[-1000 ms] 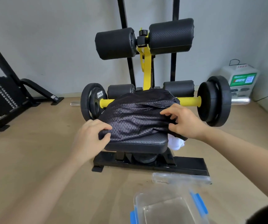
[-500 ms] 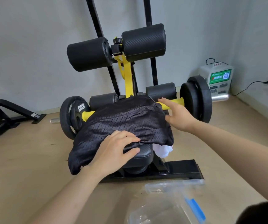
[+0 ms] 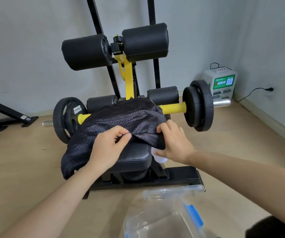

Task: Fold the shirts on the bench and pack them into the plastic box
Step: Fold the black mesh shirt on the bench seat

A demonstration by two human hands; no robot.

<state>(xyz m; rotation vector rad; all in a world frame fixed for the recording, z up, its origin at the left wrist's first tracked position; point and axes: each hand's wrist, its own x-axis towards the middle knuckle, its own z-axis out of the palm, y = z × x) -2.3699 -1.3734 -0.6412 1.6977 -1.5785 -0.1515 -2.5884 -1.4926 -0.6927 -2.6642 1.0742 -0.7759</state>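
A black mesh shirt lies draped over the black padded bench seat, hanging off its left side. My left hand pinches the shirt's front hem between thumb and fingers. My right hand grips the hem's right corner, fingers curled over the cloth. A white garment peeks out under the right hand, beside the seat. The clear plastic box with blue clips stands open on the floor at the bottom, its lid behind it.
The bench's black base bar lies on the wooden floor. Weight plates on a yellow bar flank the seat, with black roller pads above. A white charging box stands by the right wall. Another machine's black frame is at the left.
My right hand came back from the far right edge of the shirt to its front right corner. My left hand went from resting flat to pinching the front hem.
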